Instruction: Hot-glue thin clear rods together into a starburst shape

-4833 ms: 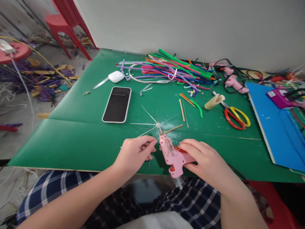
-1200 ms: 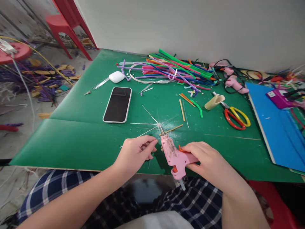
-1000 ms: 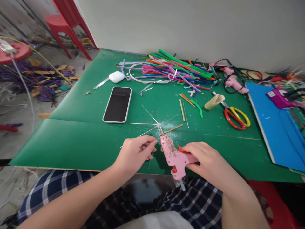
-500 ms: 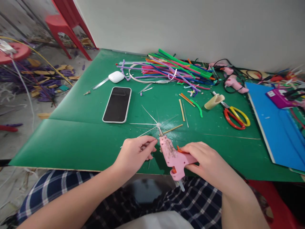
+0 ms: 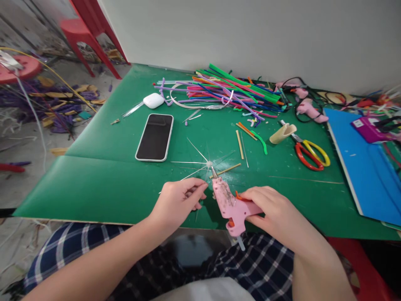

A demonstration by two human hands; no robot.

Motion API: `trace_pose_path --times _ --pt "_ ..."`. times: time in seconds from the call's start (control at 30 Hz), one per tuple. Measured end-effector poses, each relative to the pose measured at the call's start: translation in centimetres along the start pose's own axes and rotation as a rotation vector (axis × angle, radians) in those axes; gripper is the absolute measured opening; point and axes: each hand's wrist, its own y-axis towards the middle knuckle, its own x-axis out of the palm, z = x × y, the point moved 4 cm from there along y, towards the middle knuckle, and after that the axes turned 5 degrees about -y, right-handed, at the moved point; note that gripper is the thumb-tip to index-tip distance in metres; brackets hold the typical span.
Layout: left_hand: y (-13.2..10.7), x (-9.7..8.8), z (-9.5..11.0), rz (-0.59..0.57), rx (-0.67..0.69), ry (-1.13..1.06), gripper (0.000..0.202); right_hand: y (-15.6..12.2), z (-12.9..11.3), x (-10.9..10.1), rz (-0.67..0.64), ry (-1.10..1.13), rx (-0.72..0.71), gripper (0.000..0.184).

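Note:
My right hand [image 5: 269, 209] is closed around the handle of a pink hot glue gun [image 5: 227, 200], a clear glue stick [image 5: 240, 243] poking out of its rear. The gun's metal nozzle [image 5: 214, 172] points away from me, its tip at the whitish hub [image 5: 209, 164] of a spoked figure of thin wires [image 5: 188, 162]. Just left of the gun, my left hand [image 5: 181, 198] is pinched shut near the hub; what lies between its fingertips is too small to make out. A short tan stick [image 5: 230, 168] lies behind the nozzle.
A phone [image 5: 154, 137] and a white earbud case [image 5: 153, 100] lie to the left. Pipe cleaners [image 5: 225, 90] are piled at the back. Scissors [image 5: 310, 155], a cut tan tube [image 5: 282, 133], a second pink glue gun [image 5: 311, 112] and a blue board [image 5: 363, 167] occupy the right.
The glue gun and my right hand have shifted slightly to the right, the nozzle tip moving to the hub's right side. My left hand stays nearly still.

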Motion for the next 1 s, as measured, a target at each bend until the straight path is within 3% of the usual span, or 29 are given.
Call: trace_pose_path --times 1.0 --pt "0.23 0.21 -0.08 -0.007 -0.006 -0.004 0.023 0.19 -0.47 0.29 -0.019 0.003 -0.018 0.04"
